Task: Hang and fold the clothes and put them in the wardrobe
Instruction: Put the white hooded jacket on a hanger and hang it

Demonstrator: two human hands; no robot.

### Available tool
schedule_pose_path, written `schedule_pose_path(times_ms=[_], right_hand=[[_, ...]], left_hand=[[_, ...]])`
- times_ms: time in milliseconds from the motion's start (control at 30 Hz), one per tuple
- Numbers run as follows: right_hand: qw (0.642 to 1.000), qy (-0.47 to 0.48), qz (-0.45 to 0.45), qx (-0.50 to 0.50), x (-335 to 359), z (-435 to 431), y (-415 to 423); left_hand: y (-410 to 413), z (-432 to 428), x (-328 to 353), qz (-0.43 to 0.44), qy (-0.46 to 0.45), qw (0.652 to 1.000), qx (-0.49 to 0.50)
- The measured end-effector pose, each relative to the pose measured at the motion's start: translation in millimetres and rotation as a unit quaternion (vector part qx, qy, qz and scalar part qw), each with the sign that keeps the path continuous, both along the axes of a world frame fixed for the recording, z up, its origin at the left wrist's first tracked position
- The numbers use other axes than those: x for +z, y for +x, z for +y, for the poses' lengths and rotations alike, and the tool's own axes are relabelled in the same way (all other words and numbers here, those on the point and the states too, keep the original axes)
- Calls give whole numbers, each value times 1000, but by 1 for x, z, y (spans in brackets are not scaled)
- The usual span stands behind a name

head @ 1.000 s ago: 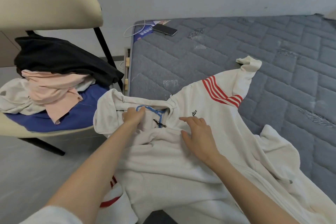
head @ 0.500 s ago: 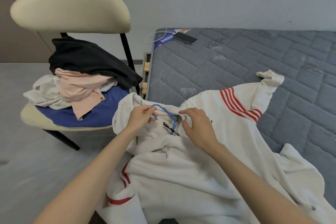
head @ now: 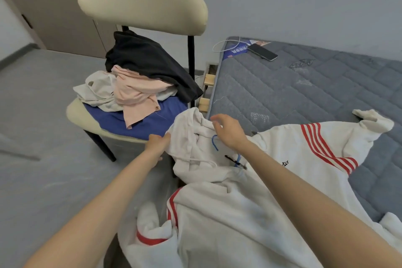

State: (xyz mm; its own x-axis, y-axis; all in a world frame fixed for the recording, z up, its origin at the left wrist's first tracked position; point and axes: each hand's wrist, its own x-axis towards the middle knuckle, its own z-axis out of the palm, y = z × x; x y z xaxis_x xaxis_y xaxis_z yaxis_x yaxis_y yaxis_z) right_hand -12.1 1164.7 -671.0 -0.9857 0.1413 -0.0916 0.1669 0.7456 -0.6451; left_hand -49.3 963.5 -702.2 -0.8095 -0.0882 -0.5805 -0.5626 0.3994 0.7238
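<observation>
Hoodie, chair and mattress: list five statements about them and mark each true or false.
1. The phone lies on the mattress. True.
2. The chair has a bare seat. False: a pile of clothes lies on it.
3. The left grip holds the hood of the hoodie. True.
4. The hoodie's stripes are blue. False: they are red.
5. A blue hanger shows at the hoodie's neck. True.
</observation>
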Motion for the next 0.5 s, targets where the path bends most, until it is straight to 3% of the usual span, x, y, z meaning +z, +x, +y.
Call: schedule_pose_path(times_ms=[100, 267, 367, 433, 500], right_hand=[[998, -36, -47, -2, -9, -5, -27], [981, -112, -153, -32, -32, -7, -61], [974, -26, -218, -53, -46, -6, -73], [965, 72, -248, -45, -50, -6, -76], [960, 109, -257, -15, -49, -3, -75]], left_hand=[[-5, -1, -2, -113, 85, 990, 8], [-20, 3, -11, -104, 192, 972, 84], [-25, 5, -12, -78, 238, 963, 103], [-28, 2, -15, -49, 231, 967, 99], [-31, -4, -14, 7, 203, 976, 80]])
